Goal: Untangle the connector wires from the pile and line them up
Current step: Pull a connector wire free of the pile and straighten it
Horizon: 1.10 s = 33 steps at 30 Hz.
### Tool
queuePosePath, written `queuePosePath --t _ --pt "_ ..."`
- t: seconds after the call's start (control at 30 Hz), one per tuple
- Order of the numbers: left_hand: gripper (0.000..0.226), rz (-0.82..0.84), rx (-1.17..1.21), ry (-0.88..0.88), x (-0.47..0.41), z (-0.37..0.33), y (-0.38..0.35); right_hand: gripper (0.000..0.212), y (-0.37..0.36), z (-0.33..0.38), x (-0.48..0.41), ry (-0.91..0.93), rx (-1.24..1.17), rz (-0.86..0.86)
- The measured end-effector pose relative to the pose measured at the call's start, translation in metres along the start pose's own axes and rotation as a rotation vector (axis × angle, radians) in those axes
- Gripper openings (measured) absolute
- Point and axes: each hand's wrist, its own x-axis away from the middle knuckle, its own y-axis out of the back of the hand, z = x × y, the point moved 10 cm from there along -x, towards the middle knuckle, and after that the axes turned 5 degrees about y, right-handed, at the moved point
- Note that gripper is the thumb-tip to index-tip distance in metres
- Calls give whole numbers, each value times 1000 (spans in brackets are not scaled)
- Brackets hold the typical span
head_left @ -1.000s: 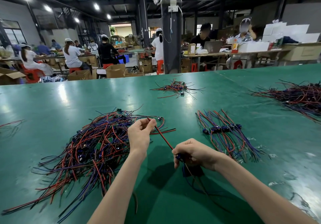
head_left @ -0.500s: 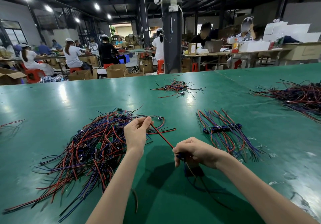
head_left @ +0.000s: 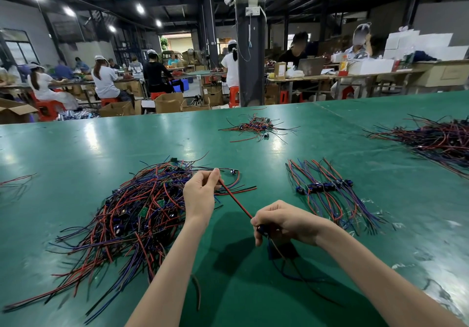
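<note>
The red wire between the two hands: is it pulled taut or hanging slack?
Taut: the red wire runs straight, without sag, from the pinching left hand to the gripping right hand.

big hall dim up high, roof dark. bright lamps [head_left: 68,11] high, left of pillar [head_left: 250,47]. white glare spots on green table [head_left: 76,174] in front of pillar, both sides. pale shine far right of pillar, near bottom corner. soft dark shadow under right hand [head_left: 281,221]. middle sharp. edges bend, table rim curves. faces right of pillar blurred. far people small, fuzzy.
</note>
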Motion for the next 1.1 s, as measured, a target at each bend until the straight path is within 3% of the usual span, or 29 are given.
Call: queuePosePath --t 0.73,0.87,1.0,1.1 --pt "26 -80 -512 -441 23 -40 -6 28 -7 3 2 12 -5 45" --pt "25 -63 -339 -293 16 -28 -2 30 -5 4 3 17 9 15" --pt "21 69 113 49 9 -2 -15 30 1 7 3 37 2 -75" --pt "20 153 326 221 14 9 -29 31 13 13 3 76 18 -199"
